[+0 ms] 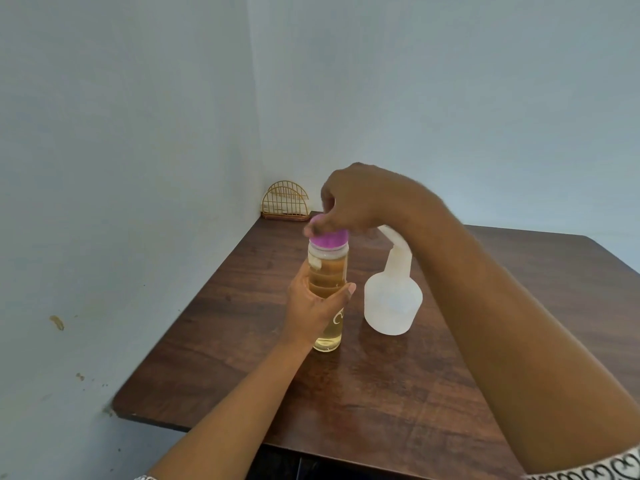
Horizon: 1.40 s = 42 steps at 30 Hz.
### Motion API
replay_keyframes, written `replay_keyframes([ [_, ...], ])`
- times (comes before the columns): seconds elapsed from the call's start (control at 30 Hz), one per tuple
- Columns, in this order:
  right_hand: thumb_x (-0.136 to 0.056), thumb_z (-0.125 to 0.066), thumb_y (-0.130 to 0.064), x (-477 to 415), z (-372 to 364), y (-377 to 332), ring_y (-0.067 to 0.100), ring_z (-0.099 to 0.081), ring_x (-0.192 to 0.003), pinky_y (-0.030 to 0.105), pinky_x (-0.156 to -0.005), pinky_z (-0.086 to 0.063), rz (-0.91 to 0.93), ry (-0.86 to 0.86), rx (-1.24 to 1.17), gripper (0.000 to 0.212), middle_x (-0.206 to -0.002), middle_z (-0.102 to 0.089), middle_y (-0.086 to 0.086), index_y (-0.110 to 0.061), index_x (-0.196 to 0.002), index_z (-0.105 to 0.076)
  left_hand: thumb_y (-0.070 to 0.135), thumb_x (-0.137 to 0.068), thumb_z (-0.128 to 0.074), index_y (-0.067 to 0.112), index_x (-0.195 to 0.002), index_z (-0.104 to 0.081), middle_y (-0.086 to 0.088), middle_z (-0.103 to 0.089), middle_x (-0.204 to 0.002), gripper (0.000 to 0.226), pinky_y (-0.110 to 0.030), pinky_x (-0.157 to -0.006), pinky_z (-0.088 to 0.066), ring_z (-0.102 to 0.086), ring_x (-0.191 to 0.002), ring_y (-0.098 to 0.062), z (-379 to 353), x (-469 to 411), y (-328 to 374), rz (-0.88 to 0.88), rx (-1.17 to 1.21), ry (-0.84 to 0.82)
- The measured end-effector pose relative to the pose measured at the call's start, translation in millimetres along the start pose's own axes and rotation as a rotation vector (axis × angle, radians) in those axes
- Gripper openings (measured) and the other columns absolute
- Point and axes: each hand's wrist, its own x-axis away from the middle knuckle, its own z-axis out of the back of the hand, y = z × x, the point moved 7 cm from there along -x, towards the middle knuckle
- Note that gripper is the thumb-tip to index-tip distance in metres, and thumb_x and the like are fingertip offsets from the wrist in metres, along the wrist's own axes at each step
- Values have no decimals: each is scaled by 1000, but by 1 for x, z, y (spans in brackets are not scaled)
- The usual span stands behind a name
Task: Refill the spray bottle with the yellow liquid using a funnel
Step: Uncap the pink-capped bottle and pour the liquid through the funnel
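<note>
In the head view, at the centre of the frame, the left hand (311, 304) had its fingers (343, 291) wrapped round the middle of a clear bottle of yellow liquid (328, 271), which stood upright on the dark wooden worktop (381, 393). From above, the right hand (356, 199) was curled down over the bottle's pink cap (330, 240), pinching its rim. That spot was blurred, so I could not tell whether the cap was loose or tight.

Just right of the bottle and apart from it, the translucent white spray bottle (393, 301) stood on the worktop. It looked empty, and its top was partly hidden behind the right wrist. A gold wire holder (285, 202) sat in the far corner against the wall.

No funnel was in sight. By my reading the task was at its very start: the supply bottle was being uncapped, while opening the spray bottle, fitting a funnel and pouring all remained to be done.
</note>
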Motion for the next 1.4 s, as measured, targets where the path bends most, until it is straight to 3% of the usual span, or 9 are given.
replay_keyframes([
  [0.17,-84,-67,-29,17,6,3,14,-42,-126,29,-94,-36,112,-265,-278,66,-147,-37,-7,-34,-140,-33,30,-69,-79,27,-104,-60,11,-72,-87,40,-17,-73,-53,-70,-85,-11,-1,-1,1,5,-18,-20],
  [0.4,-72,-31,-85,5,10,1,18,-44,-57,27,-50,-29,-235,214,247,75,-63,-48,2,-13,-57,-44,36,-66,-78,18,-100,-62,4,-72,-82,42,-21,-72,-53,-70,-81,-14,-1,0,1,-18,9,-9],
  [0.57,-81,-61,-51,1,1,0,21,-59,-85,30,-66,-47,-38,-50,70,34,-89,-65,2,-19,-92,-62,32,-67,-79,19,-101,-62,7,-72,-84,41,-18,-72,-53,-70,-82,-12,-1,0,1,-20,0,-11],
  [0.7,-82,-69,-30,16,2,7,22,-46,-127,33,-101,-39,66,-275,-266,81,-148,-37,-2,-34,-146,-21,19,-73,-80,28,-104,-60,15,-72,-88,38,-12,-71,-51,-69,-86,-6,0,0,-1,9,-28,-3],
  [0.83,-76,-54,-68,12,15,20,20,-63,-90,31,-73,-47,-84,47,-178,57,-100,-68,5,-18,-102,-62,15,-75,-79,30,-103,-59,16,-71,-88,37,-11,-71,-51,-69,-86,-5,0,0,0,4,-42,-6],
  [0.93,-72,-38,-83,3,14,11,18,-48,-60,28,-58,-35,-223,202,103,69,-62,-49,1,-15,-58,-43,20,-72,-80,26,-102,-60,12,-72,-86,36,-14,-72,-52,-69,-84,-8,0,1,2,-2,-23,-11],
  [1.1,-75,-61,-64,-5,3,-3,16,-54,-61,28,-60,-44,-102,12,97,48,-71,-57,1,-17,-73,-54,22,-70,-80,15,-102,-62,7,-72,-82,38,-19,-72,-53,-70,-82,-13,0,1,2,-5,-19,1],
  [1.23,-78,-72,-34,8,1,0,23,-49,-122,42,-94,-49,32,-399,-251,78,-146,-40,-1,-32,-143,-30,16,-73,-80,24,-103,-60,7,-72,-85,37,-15,-71,-52,-70,-85,-10,0,0,1,21,-30,1],
  [1.4,-71,-59,-68,8,15,10,19,-66,-87,33,-72,-53,-141,-138,-179,63,-107,-67,6,-13,-103,-62,18,-73,-80,28,-102,-60,8,-71,-86,37,-13,-71,-52,-70,-85,-8,-2,0,-1,32,-44,-2],
])
